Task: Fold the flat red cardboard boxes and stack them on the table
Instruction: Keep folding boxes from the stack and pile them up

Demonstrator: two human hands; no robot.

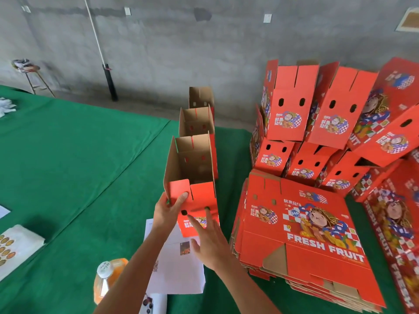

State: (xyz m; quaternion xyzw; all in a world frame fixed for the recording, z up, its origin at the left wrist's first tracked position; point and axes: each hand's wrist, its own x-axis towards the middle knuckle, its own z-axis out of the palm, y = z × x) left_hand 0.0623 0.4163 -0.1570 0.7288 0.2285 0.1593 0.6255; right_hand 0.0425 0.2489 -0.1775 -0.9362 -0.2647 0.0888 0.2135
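Holding is done by the left hand: thumb curled over the near top flap of the nearest erected box, fingers behind the panel, so a pinch on cardboard. The right hand is spread with fingers straight, fingertips laid against the printed front panel near the two finger holes; nothing is clasped by it.

Location: the box stands upright on the green table, front of a row of three open-topped boxes running away from the camera. A stack of flat blanks lies just to the right; a pile of finished boxes is banked behind it against the wall.

Handling, as a judgement:
- Corrugated board, so light and fairly stiff along panels, floppy only at score lines.
- Printed face probably slick; a flat palm may slide, an edge pinch should hold better.
- Best taken at flap edges or the finger holes, not mid-panel, where it may bow.
- Flaps can crease or tear at the slots if forced off the score.

Loose papers and a bottle lie near the forearms and could be knocked.
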